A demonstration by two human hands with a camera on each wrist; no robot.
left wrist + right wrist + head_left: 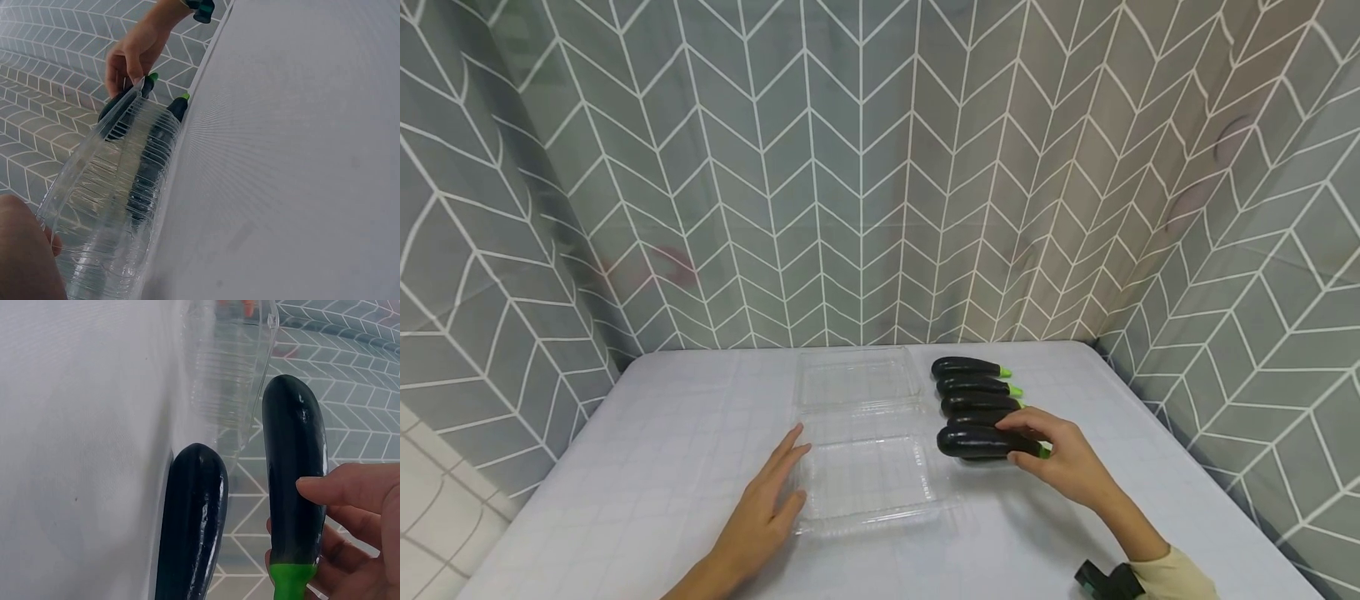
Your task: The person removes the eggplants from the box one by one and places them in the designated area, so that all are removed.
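Observation:
My right hand [1060, 454] pinches a glossy dark eggplant [973, 442] near its green stem end, thumb on one side and fingers on the other. In the right wrist view this held eggplant [294, 469] is up off the table, apart from another eggplant [192, 525] lying there. My left hand [760, 508] rests at the left edge of a clear plastic clamshell container [865, 525], its fingers loosely extended. The container lies with its lid [857, 379] folded back, away from me. In the left wrist view, eggplants show through the container's ribbed wall [119, 181].
Behind the held eggplant, several more eggplants [970, 386] lie in a row right of the container, stems pointing right. A white cloth [685, 442] covers the table. Grey chevron-patterned curtains [850, 167] stand along the back and sides.

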